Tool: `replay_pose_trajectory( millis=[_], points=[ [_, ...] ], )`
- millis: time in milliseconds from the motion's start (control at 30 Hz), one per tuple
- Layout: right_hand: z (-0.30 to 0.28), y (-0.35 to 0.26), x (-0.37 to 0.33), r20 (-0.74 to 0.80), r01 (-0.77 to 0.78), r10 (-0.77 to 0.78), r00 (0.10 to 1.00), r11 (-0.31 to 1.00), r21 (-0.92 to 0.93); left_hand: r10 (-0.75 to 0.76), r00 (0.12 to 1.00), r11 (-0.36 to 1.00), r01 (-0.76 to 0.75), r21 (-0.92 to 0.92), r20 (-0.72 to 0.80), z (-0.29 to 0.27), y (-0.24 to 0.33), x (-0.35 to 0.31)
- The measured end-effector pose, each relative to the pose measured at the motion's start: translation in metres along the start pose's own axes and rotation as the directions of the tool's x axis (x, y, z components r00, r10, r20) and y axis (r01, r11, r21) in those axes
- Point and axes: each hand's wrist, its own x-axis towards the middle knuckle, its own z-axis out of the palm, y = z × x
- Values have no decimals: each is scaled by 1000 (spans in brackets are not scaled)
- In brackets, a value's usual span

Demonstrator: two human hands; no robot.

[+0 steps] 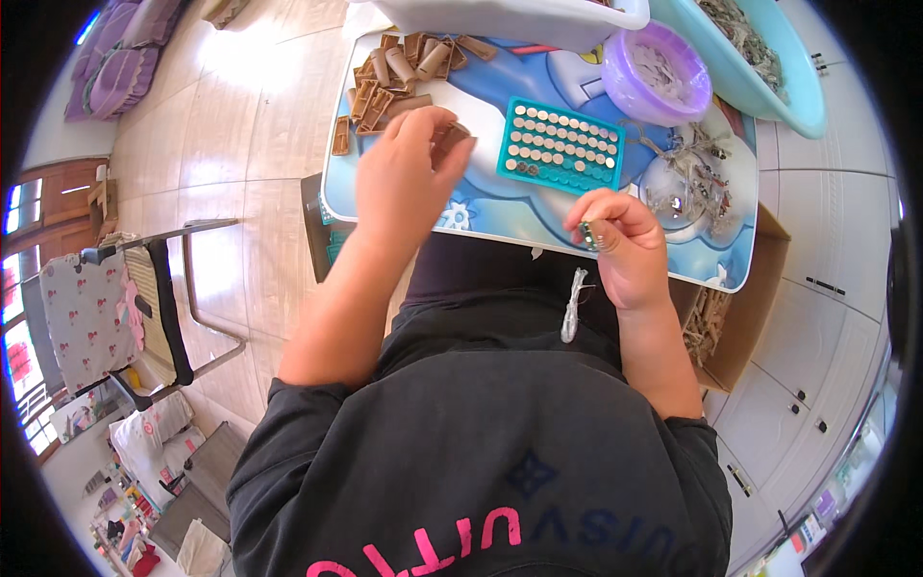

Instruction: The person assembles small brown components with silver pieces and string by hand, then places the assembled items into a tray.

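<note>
My left hand (409, 178) is above the left side of the table, its fingers curled around a brown plastic piece (448, 140) that they partly hide. Just beyond it lies a pile of brown plastic casings (404, 67), some tube-like, some open and trough-shaped. Near the table's front edge my right hand (625, 245) pinches a small dark part with metallic spots (587, 234) between thumb and fingers. Between the hands, slightly farther off, a teal tray (548, 182) holds rows of round silver discs. Several spots in its nearest row have no disc.
Wires with small parts (707, 183) lie tangled at the table's right. Behind them stand a purple bowl (615, 72) of small pale pieces and a light-blue basin (803, 87). A white bin (519, 24) is at the back. A cardboard box (760, 288) sits below the right edge.
</note>
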Motion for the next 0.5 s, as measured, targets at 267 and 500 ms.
replay_pose_trajectory(
  millis=[267,500],
  points=[
    [19,2,1,-59,238,-341,938,761,-603,-149,748,80,662,-746,647,31,45,-29],
    [15,8,3,-89,219,-372,924,705,-674,-93,654,-48,750,-659,751,36,48,-37]
  ],
)
